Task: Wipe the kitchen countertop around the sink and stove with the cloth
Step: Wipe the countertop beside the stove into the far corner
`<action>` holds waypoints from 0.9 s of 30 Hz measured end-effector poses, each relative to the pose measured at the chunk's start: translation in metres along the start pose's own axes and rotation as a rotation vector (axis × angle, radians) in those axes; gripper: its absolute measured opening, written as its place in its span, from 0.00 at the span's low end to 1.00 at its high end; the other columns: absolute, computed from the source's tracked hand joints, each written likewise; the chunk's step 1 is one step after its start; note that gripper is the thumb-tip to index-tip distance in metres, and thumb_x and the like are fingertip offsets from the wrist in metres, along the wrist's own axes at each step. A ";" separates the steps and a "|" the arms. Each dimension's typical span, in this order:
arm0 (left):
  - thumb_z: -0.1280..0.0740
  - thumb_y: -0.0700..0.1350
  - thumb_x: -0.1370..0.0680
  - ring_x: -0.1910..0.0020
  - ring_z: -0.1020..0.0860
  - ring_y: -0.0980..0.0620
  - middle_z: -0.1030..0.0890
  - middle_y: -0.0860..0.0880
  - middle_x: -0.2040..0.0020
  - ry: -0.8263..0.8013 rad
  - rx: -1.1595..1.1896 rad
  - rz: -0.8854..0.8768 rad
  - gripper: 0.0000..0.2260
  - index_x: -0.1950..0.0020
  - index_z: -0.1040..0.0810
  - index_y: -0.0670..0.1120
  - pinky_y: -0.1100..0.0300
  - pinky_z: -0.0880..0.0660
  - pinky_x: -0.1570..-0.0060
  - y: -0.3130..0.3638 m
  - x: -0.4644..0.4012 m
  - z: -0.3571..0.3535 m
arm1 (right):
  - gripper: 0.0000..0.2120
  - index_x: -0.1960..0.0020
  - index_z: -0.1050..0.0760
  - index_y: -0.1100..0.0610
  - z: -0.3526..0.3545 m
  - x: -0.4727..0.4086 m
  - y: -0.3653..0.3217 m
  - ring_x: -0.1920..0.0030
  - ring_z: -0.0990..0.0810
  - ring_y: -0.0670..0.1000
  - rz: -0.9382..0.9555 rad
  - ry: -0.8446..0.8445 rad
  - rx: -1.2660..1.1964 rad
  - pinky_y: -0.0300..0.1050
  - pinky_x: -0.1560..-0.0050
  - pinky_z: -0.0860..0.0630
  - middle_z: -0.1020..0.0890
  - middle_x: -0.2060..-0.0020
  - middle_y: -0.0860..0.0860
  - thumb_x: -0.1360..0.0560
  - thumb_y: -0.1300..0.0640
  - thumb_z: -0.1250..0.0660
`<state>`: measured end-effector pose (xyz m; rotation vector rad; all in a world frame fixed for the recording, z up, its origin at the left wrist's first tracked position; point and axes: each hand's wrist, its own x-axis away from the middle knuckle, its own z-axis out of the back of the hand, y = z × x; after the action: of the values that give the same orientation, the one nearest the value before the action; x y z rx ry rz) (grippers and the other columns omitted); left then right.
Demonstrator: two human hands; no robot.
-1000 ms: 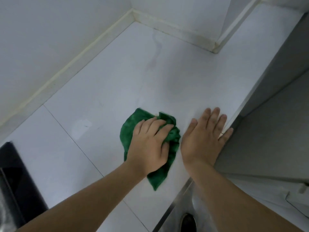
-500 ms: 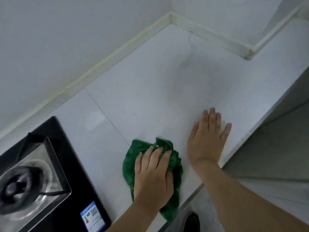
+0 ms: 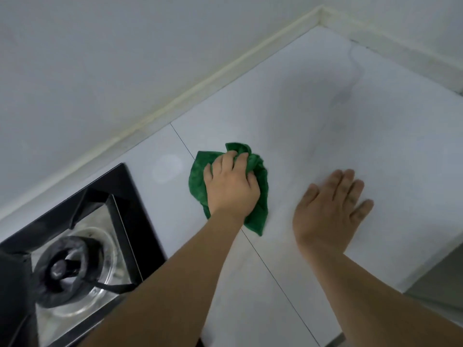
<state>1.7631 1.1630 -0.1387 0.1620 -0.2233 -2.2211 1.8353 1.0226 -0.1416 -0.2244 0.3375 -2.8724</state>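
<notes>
The left hand point(image 3: 231, 186) has its grip on the green cloth point(image 3: 259, 196), fingers curled over the bunched top of it and pressing it down on the table point(image 3: 388, 146). The fingertips dig into the folds at the far side of the cloth, and the thumb lies along the right edge of the hand, against the fabric. The cloth spreads out from under the palm on both sides: a flat flap to the left, a crumpled ridge at the top, and a long tail that trails back toward the person on the right of the wrist. It lies right across the thin dark seam point(image 3: 278, 274) between two slabs of the white table.

The right hand point(image 3: 330, 209) holds nothing; its grip is wide, fingers straight and close together, palm flat on the table just to the right of the cloth, apart from it. Both forearms are bare and reach in from the lower edge.

To the left of the cloth, near but not touching, sits the black stove point(image 3: 130, 196) with a burner point(image 3: 67, 269) in its steel pan. A pale strip of sealant point(image 3: 200, 91) runs along the join between the table and the white wall point(image 3: 125, 58), turning at the far corner.
</notes>
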 end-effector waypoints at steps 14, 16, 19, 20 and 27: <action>0.44 0.51 0.22 0.37 0.32 0.42 0.29 0.45 0.34 0.058 -0.030 0.268 0.19 0.34 0.28 0.48 0.41 0.40 0.32 -0.036 -0.108 0.009 | 0.29 0.22 0.55 0.60 0.001 -0.001 -0.003 0.22 0.57 0.55 -0.011 -0.013 0.012 0.59 0.25 0.62 0.53 0.22 0.54 0.19 0.48 0.57; 0.45 0.50 0.22 0.36 0.32 0.41 0.30 0.45 0.34 0.082 -0.032 0.334 0.19 0.33 0.28 0.47 0.41 0.41 0.31 -0.029 -0.119 0.006 | 0.29 0.22 0.56 0.59 0.001 -0.003 -0.003 0.22 0.58 0.55 -0.007 -0.014 0.011 0.59 0.25 0.63 0.54 0.22 0.54 0.19 0.48 0.57; 0.44 0.51 0.21 0.36 0.31 0.42 0.28 0.46 0.35 0.107 -0.022 0.288 0.19 0.31 0.29 0.48 0.40 0.41 0.31 -0.002 -0.061 -0.003 | 0.29 0.22 0.57 0.60 0.003 0.000 -0.003 0.22 0.59 0.56 -0.010 -0.042 0.003 0.60 0.25 0.62 0.55 0.22 0.54 0.19 0.48 0.58; 0.43 0.51 0.22 0.36 0.31 0.43 0.27 0.47 0.36 0.127 -0.007 0.229 0.19 0.32 0.29 0.49 0.40 0.40 0.31 0.007 -0.029 -0.007 | 0.29 0.22 0.57 0.60 0.003 0.000 -0.002 0.23 0.59 0.56 -0.006 -0.040 0.001 0.60 0.25 0.61 0.55 0.22 0.54 0.19 0.48 0.58; 0.43 0.52 0.23 0.37 0.30 0.43 0.27 0.45 0.36 0.094 -0.028 0.052 0.22 0.31 0.28 0.48 0.45 0.37 0.33 -0.023 -0.062 0.006 | 0.29 0.22 0.56 0.60 0.002 0.001 -0.003 0.22 0.58 0.56 -0.011 -0.037 -0.007 0.60 0.25 0.62 0.54 0.22 0.54 0.19 0.48 0.58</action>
<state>1.7824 1.2269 -0.1356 0.2419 -0.1439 -2.1581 1.8343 1.0245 -0.1384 -0.2817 0.3404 -2.8740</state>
